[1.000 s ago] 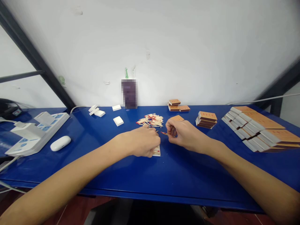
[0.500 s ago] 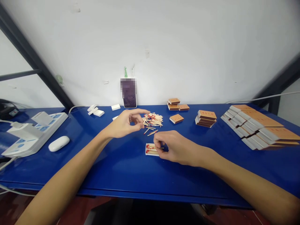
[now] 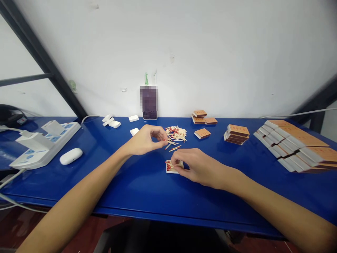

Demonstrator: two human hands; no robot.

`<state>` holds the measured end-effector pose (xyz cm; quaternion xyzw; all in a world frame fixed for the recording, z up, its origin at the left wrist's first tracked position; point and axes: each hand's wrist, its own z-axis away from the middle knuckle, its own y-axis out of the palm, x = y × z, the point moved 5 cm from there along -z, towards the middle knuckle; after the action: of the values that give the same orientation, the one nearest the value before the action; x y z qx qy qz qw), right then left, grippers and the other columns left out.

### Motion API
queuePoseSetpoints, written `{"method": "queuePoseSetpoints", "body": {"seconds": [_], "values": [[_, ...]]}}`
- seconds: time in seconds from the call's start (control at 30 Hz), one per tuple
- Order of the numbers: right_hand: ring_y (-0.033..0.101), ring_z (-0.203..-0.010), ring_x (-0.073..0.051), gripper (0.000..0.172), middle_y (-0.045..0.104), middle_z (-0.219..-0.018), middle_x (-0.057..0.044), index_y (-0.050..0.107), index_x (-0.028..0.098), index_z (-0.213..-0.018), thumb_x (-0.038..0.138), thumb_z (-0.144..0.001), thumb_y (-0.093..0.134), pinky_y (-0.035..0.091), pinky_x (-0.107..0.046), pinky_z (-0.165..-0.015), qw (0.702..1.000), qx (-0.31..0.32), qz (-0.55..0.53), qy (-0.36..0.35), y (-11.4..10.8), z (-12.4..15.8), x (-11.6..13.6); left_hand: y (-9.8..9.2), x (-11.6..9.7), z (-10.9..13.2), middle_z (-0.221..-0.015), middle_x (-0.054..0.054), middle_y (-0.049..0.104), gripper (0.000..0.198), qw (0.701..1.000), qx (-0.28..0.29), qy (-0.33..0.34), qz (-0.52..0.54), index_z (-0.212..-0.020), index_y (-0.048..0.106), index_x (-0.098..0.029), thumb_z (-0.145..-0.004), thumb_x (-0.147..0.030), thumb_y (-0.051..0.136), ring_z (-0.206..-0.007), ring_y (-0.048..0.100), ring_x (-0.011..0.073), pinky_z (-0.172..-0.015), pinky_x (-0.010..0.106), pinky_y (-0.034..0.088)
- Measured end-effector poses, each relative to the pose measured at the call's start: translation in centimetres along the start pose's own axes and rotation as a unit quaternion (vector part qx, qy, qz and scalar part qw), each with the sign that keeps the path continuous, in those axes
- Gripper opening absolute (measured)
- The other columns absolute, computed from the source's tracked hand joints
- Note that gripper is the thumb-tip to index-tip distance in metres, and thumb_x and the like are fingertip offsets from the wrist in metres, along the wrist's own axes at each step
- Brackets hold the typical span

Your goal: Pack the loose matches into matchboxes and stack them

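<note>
My left hand [image 3: 147, 140] is closed in a pinch on matches [image 3: 171, 142] at the front left of a loose pile of red-tipped matches [image 3: 177, 134]. Nearer to me, a small white matchbox tray [image 3: 168, 172] lies on the blue table with several matches in it. Over the tray's right part, my right hand [image 3: 196, 167] pinches a match [image 3: 167, 162] whose red head sticks out to the left. The fingers cover part of the tray. A few single matches [image 3: 176, 148] lie between the pile and the tray.
Orange-topped matchboxes stand in a small group [image 3: 199, 119], a short stack [image 3: 237, 134] and a large block [image 3: 297, 144] on the right. White trays [image 3: 114, 124] lie back left. A phone [image 3: 150, 105] leans on the wall. A power strip [image 3: 47, 149] and white case [image 3: 71, 156] are left.
My left finger and thumb, apart before, have closed on matches at the pile. My right hand stays over the tray, where a match now juts out left. The view has shifted slightly.
</note>
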<state>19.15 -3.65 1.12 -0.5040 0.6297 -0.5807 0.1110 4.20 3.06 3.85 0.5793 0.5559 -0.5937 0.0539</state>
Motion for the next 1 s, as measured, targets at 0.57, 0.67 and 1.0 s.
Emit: {"method": "queuePoseSetpoints", "body": {"seconds": [0.57,0.67,1.0], "values": [[0.058,-0.074,-0.016,0.013,0.064,-0.086,-0.004,0.062,0.019,-0.096,0.017,-0.091,0.05,0.046,-0.029,-0.068,0.989,-0.129,0.043,0.066,-1.2,1.1,-4.3,2.2,-0.7,1.1,-0.092,0.004,0.066,0.025,0.977,0.165,0.031,-0.13,-0.097,0.07,-0.017,-0.078,-0.033,0.072,-0.083,0.059,0.016,-0.076,0.029,0.046],[0.06,-0.093,-0.021,0.022,0.062,-0.102,-0.009,0.064,0.018,-0.107,0.019,-0.095,0.046,0.049,-0.035,-0.083,0.989,-0.109,0.081,0.059,-0.4,0.9,-4.8,1.4,1.0,1.1,-0.083,0.003,0.065,0.027,0.969,0.21,-0.033,-0.127,-0.097,0.073,-0.016,-0.081,-0.038,0.07,-0.076,0.057,0.0146,-0.067,0.026,0.044],[0.059,-0.091,-0.021,0.022,0.057,-0.101,-0.009,0.065,0.018,-0.102,0.026,-0.099,0.044,0.048,-0.038,-0.084,0.987,-0.065,0.097,0.109,0.4,0.4,-7.0,2.2,3.0,1.1,-0.071,-0.001,0.058,0.033,0.96,0.269,-0.063,-0.04,-0.101,0.077,-0.019,-0.081,-0.045,0.072,-0.063,0.046,0.0101,-0.058,0.023,0.035]]}}
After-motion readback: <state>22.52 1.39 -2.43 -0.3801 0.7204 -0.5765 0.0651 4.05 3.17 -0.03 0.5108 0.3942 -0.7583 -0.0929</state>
